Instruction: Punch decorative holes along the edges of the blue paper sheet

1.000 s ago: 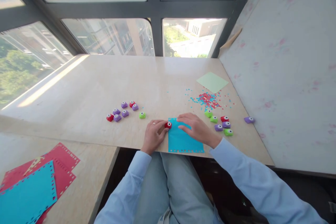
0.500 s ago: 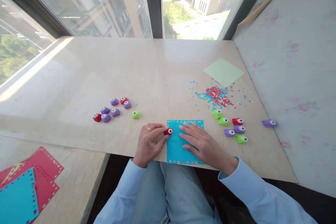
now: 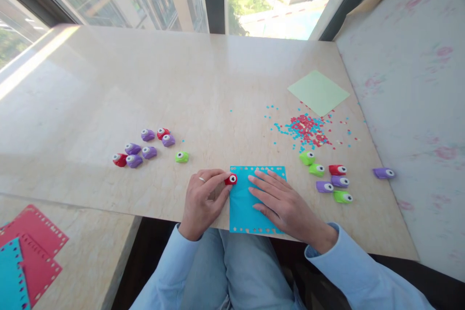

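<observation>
The blue paper sheet (image 3: 242, 203) already carries a row of small punched holes along its far and near edges; the left edge, where the red punch (image 3: 231, 179) sits, looks unpunched so far. The left hand (image 3: 201, 198) pinches that small, rounded plastic punch at the sheet's far left corner. The right hand (image 3: 281, 201) lies spread flat on the thin, matte paper, just right of the punch.
</observation>
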Tool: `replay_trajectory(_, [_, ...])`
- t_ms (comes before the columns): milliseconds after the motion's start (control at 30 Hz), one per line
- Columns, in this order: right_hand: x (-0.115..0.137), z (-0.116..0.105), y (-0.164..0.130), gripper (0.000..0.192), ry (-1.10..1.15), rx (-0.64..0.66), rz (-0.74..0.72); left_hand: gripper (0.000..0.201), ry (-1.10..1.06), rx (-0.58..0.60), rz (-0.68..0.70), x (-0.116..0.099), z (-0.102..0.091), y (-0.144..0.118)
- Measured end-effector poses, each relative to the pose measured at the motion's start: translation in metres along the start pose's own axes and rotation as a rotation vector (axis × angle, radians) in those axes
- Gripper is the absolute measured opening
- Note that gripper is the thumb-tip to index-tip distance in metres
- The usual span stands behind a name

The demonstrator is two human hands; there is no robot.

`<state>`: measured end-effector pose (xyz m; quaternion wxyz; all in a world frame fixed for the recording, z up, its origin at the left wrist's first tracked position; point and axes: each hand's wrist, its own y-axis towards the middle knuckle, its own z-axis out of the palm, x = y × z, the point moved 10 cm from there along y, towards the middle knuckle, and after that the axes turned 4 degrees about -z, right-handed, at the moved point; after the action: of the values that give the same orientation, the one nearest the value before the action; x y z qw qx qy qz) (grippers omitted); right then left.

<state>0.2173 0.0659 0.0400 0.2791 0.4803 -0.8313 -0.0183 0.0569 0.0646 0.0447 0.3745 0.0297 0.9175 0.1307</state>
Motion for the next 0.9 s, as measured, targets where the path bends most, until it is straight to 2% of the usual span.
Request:
replay_trajectory(500, [-0.0013,0.0021,0.0004,0.037,-0.007,0.022,0.010,0.020,-0.027,0.038,-0.009,-0.0009,-0.0012,0.0003])
replay_trajectory(900, [-0.0014,0.0000,0.0014,0.038,0.019,0.006,0.015,0.021,0.015,0.007,-0.013,0.0023,0.0006,0.0014])
